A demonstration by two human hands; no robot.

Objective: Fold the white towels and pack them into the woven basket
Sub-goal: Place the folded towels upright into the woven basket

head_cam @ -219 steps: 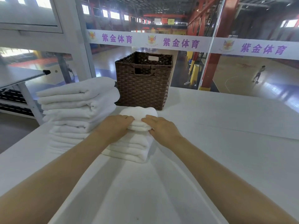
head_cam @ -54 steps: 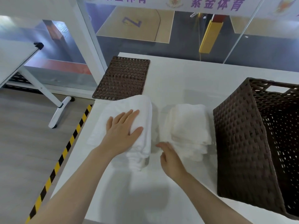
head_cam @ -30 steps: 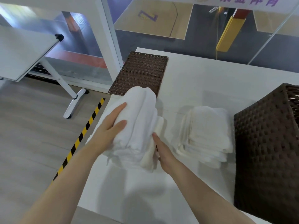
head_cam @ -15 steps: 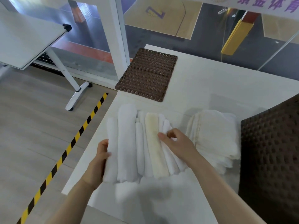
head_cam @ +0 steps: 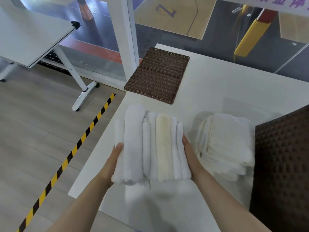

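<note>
I see the towels [head_cam: 151,146] on edge above the table [head_cam: 217,87], folds running away from me; my left hand [head_cam: 113,162] and right hand [head_cam: 189,154] clamp their sides, palms inward.

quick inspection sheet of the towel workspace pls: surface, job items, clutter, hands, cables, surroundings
Surface: white table, no stains seen.
Job's things: bundle of folded towels held on edge, one cream-tinted among the white; second stack of folded towels lying flat to its right; woven basket at right edge, interior not visible.
Clutter: flat woven panel at the table's far left corner, possibly the basket's lid.
Hands: left hand and right hand press the bundle from either side.
Cables: nothing seen.
Surroundings: striped floor tape, folding table, glass wall over a sports court.
</note>
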